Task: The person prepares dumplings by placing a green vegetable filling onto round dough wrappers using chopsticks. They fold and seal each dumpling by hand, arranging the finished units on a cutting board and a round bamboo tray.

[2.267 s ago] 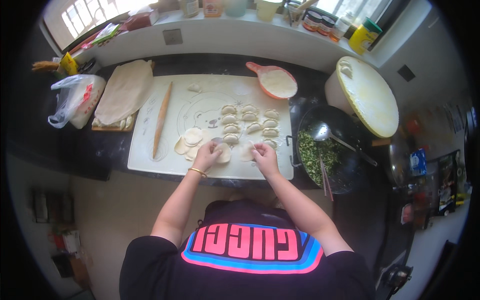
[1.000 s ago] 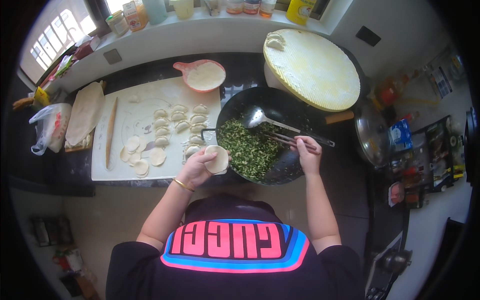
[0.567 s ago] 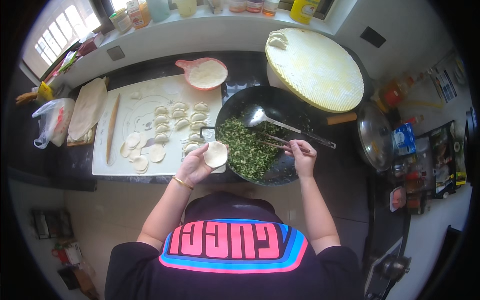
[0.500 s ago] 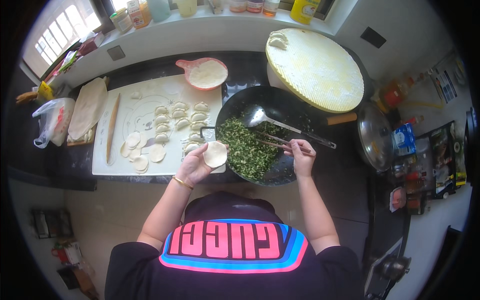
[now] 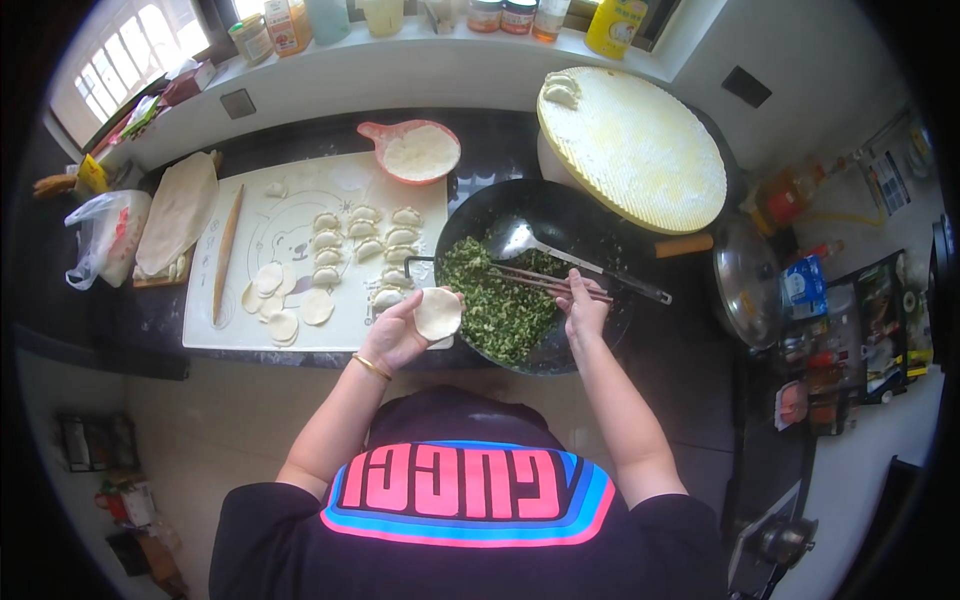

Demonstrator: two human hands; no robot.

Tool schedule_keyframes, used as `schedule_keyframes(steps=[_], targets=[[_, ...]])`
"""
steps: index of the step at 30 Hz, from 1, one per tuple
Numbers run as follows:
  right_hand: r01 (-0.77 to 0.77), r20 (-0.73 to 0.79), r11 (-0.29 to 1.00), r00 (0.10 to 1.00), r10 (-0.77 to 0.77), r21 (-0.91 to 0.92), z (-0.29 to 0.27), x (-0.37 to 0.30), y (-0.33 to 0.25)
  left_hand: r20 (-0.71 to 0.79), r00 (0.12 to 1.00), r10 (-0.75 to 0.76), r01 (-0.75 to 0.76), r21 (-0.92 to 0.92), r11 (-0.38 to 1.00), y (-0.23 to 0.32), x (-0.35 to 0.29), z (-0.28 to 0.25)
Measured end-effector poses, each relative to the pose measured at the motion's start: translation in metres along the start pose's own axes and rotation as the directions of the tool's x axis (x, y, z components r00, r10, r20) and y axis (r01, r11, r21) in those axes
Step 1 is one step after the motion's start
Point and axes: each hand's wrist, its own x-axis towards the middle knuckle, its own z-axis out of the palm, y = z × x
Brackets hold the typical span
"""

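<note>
Holding a bare wrapper (image 5: 438, 315) in my left hand (image 5: 394, 335), right hand (image 5: 584, 311) pinching chopsticks (image 5: 528, 276), I see dumplings (image 5: 327, 240) done, rounds (image 5: 318, 307) left.

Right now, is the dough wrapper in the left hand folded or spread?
Spread. The wrapper shows its whole round face on the left hand, with no fold across it.

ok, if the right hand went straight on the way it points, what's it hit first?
Probably the handle of the metal cooking spoon resting in the wok, just beyond the held chopsticks; depth is unclear, so the right hand might pass above.
</note>
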Motion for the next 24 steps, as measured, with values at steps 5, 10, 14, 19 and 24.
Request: schedule_keyframes(steps=[5,10,14,19,24], targets=[[0.067,-0.015,0.998,0.998,-0.067,0.010,0.017,-0.008,0.003,0.016,1.000,0.008,-0.008,0.001,1.000,0.000,-0.001,0.003],[-0.095,-0.029,0.994,0.995,0.097,0.046,0.018,-0.013,0.000,0.063,0.998,0.005,-0.004,-0.016,1.000,0.002,-0.003,0.009],[-0.153,-0.106,0.975,0.979,0.172,0.162,0.019,-0.015,-0.002,0.011,0.999,0.035,-0.033,-0.097,0.995,0.006,-0.002,0.016],[-0.233,-0.113,0.943,0.957,0.265,0.239,-0.002,-0.011,-0.011,-0.063,0.995,0.078,-0.080,-0.039,0.996,0.011,0.012,0.020],[-0.110,-0.073,0.977,0.989,0.125,0.185,-0.013,-0.026,-0.045,-0.226,0.974,0.033,-0.037,-0.010,0.999,0.004,0.055,0.030]])
